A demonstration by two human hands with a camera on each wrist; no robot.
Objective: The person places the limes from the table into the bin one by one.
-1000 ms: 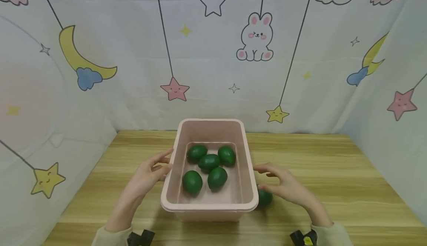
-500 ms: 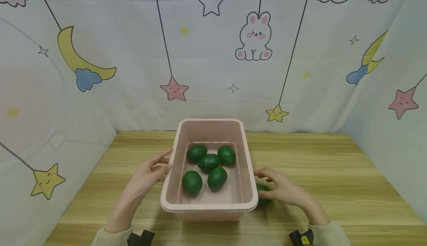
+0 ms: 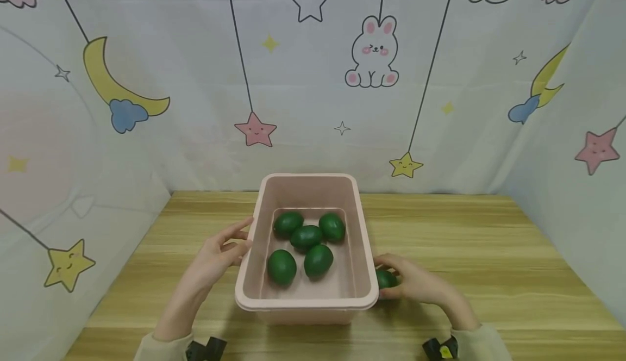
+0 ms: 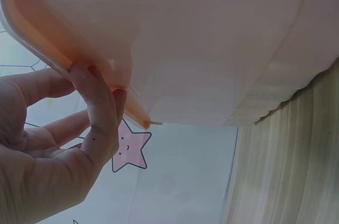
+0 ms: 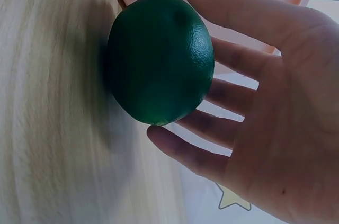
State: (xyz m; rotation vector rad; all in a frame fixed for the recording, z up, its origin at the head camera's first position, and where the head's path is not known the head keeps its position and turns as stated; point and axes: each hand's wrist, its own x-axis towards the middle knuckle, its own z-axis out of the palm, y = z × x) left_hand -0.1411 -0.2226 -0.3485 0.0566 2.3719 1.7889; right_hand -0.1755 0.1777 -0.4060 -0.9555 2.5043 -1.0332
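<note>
In the head view, a pale pink plastic box (image 3: 365, 252) stands on the table with several dark green, egg-shaped fruits (image 3: 281, 267) in it. Whether they are avocados or limes I cannot tell. My left hand (image 3: 217, 252) holds the box's left rim, fingertips at the lip, as the left wrist view shows. Beside the box's right wall lies one more green fruit (image 5: 159, 60), partly hidden by the rim in the head view. Around it is my right hand (image 3: 413, 279), fingers spread behind it and thumb apart from its surface in the right wrist view.
The wood-grain table (image 3: 469, 252) extends to both sides of the box. Behind and beside it hangs a white cloth (image 3: 313, 89) printed with stars, moons and a rabbit. Dark straps with small devices (image 3: 442, 348) sit at both wrists.
My right hand has come down and a little toward me, along the box's right side, and now surrounds the loose fruit. The left hand and the box have kept their places.
</note>
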